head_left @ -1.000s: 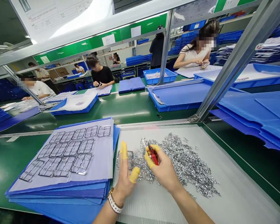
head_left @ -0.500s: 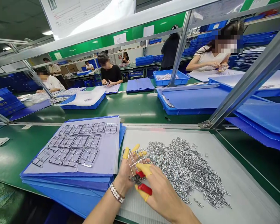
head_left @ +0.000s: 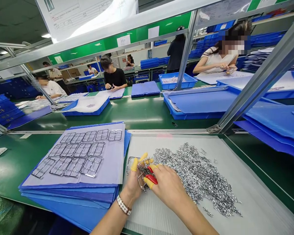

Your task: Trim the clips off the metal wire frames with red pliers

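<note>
My left hand (head_left: 132, 181), with yellow finger covers, grips a small metal frame (head_left: 140, 179) between thumb and fingers. My right hand (head_left: 165, 182) is closed on red-handled pliers (head_left: 151, 179), whose jaws overlap the metal frame. Right beside my hands, a pile of small silvery metal pieces (head_left: 196, 176) lies on a pale sheet (head_left: 257, 209). Another metal frame (head_left: 129, 163) is partly hidden behind my left hand. To the left, several flat metal frames (head_left: 91, 166) lie in rows on a white sheet (head_left: 107, 179).
Blue sheets (head_left: 71, 204) are stacked under the white sheet. Across the green bench (head_left: 137, 112) stand blue trays (head_left: 196, 112). A slanted metal post (head_left: 257, 78) rises at the right. Several people work beyond; one person in white (head_left: 218, 58) sits at the back right.
The metal frame has tilted upright in my left hand, whose fingers have closed more. The pliers have moved up onto the frame, and my right hand has turned with them.
</note>
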The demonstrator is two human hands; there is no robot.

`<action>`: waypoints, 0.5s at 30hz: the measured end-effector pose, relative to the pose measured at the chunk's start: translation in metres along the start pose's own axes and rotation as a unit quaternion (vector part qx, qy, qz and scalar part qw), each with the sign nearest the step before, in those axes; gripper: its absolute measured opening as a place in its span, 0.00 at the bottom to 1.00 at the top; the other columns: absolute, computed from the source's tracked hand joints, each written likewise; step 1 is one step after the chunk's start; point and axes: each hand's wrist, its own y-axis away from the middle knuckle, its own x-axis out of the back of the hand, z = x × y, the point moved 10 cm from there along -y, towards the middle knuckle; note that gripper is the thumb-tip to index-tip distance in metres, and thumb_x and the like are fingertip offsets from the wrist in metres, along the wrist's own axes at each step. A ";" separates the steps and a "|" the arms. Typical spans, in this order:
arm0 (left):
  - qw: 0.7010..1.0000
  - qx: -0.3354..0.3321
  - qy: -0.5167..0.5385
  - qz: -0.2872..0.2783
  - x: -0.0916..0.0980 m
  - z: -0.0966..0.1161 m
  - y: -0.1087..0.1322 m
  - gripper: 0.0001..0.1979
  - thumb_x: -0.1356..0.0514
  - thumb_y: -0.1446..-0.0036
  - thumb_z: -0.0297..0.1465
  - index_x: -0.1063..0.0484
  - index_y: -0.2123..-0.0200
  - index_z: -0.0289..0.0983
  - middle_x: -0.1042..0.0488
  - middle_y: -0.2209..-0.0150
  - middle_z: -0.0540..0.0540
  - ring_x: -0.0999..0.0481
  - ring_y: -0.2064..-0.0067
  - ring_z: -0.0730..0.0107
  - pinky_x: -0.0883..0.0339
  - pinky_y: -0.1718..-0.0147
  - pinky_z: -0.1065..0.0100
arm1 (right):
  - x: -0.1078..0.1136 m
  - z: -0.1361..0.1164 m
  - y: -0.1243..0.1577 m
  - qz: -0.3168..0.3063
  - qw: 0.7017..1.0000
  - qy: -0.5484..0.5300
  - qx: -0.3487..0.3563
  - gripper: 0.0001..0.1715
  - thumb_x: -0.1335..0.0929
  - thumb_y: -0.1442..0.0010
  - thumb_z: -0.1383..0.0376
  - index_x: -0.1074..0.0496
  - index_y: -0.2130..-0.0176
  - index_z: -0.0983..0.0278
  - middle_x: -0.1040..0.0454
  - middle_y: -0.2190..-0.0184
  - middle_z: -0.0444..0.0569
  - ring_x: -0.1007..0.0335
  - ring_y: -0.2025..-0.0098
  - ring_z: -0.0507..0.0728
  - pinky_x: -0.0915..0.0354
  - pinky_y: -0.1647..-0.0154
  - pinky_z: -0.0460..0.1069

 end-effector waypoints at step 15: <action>0.998 0.001 -0.057 0.021 0.003 0.003 0.002 0.30 0.50 0.40 0.50 0.36 0.41 0.41 0.27 0.49 0.40 0.28 0.50 0.55 0.37 0.50 0.58 | -0.001 0.005 -0.002 -0.027 0.999 -0.003 -0.019 0.13 0.34 0.43 0.57 0.28 0.61 0.62 0.25 0.64 0.52 0.29 0.60 0.61 0.39 0.61 0.53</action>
